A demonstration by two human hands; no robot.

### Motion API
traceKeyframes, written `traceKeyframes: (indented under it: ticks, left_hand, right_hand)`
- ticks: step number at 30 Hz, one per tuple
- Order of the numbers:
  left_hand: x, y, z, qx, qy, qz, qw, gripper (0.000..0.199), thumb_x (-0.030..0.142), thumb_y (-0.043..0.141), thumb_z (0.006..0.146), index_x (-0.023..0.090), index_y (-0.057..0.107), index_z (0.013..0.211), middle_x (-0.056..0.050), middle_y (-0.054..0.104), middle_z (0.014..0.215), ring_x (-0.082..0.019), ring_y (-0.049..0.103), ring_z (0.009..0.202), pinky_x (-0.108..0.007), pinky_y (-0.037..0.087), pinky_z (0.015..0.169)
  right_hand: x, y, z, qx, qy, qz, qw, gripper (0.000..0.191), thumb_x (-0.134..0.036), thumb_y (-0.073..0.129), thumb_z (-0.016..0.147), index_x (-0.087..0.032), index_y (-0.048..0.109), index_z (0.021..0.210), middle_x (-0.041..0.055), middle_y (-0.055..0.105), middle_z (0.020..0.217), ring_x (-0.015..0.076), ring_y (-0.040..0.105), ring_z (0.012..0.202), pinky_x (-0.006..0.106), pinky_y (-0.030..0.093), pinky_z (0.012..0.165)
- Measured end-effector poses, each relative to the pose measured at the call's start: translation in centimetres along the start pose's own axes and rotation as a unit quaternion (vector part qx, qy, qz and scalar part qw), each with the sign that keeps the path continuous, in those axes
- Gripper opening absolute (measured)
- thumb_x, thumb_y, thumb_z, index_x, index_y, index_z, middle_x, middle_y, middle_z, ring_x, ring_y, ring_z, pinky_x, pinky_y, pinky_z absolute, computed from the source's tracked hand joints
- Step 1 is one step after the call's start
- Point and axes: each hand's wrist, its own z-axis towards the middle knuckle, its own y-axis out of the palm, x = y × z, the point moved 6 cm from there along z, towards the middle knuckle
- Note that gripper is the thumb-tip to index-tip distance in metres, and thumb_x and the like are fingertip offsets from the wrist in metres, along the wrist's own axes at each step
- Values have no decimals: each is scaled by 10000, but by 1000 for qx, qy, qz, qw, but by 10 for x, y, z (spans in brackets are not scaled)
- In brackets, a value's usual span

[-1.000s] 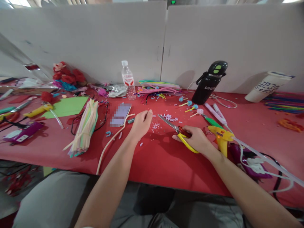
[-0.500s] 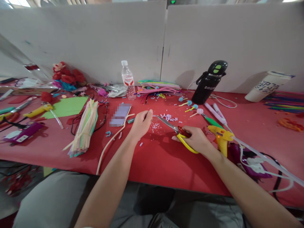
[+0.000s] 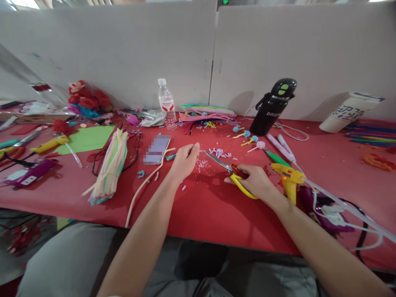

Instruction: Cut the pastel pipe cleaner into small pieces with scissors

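My left hand [image 3: 185,161] is closed in a pinch on a thin pale lilac strand [image 3: 201,151], of which only a short end shows past the fingertips. At that end are the tips of a pair of scissors [image 3: 220,161], whose blades look nearly closed. My right hand [image 3: 256,180] grips the scissors by their red and yellow handles. Under and behind the blades lie several short lilac pieces [image 3: 220,153] and a scatter of tiny pale clippings [image 3: 203,166]. A cream pipe cleaner [image 3: 140,189] runs along the left side of my left forearm.
A phone [image 3: 157,149] and a bundle of pastel pipe cleaners [image 3: 109,169] lie to the left. Behind stand a plastic bottle [image 3: 167,105] and a black flask [image 3: 272,109]. Small pompom-topped stems [image 3: 247,139] and a yellow glue gun [image 3: 289,178] with cable are at right.
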Motion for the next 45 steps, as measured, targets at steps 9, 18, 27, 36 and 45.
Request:
traceKeyframes:
  ticks: [9, 18, 27, 36, 45]
  left_hand:
    - [-12, 0, 4, 16, -22, -72, 997, 421, 516, 447, 905, 173, 520, 673, 5, 498, 600, -116, 456, 540, -252, 341, 512]
    - [-6, 0, 3, -13, 22, -49, 998, 277, 382, 485, 906, 176, 516, 724, 16, 510, 647, -115, 470, 596, -250, 361, 575]
    - [-3, -1, 3, -5, 42, -20, 999, 307, 407, 475, 924, 179, 501, 720, 16, 492, 625, -113, 459, 561, -254, 345, 549]
    - [-3, -3, 2, 14, 39, 7, 999, 317, 430, 475, 927, 186, 482, 724, 25, 476, 620, -111, 452, 566, -251, 343, 559]
    - [-1, -2, 2, 10, 43, 12, 999, 320, 422, 475, 929, 185, 466, 713, 29, 456, 606, -107, 424, 554, -252, 323, 547]
  right_hand:
    - [-1, 0, 0, -7, 9, 4, 1000, 545, -673, 649, 686, -182, 427, 607, -38, 368, 559, 97, 296, 544, 218, 237, 459]
    - [-1, -1, 0, -10, 9, 13, 1000, 527, -651, 654, 691, -180, 436, 603, -38, 372, 559, 96, 299, 542, 218, 239, 459]
    - [-1, -2, 0, -3, 16, 22, 1000, 550, -656, 658, 687, -183, 393, 592, -46, 319, 564, 90, 276, 544, 222, 220, 459]
    - [-3, -4, -2, 5, 18, 37, 999, 568, -667, 660, 682, -190, 365, 600, -44, 310, 576, 94, 271, 558, 223, 216, 457]
    - [0, -1, -1, -9, 14, 25, 1000, 542, -649, 670, 685, -184, 402, 609, -46, 334, 569, 96, 284, 558, 220, 227, 469]
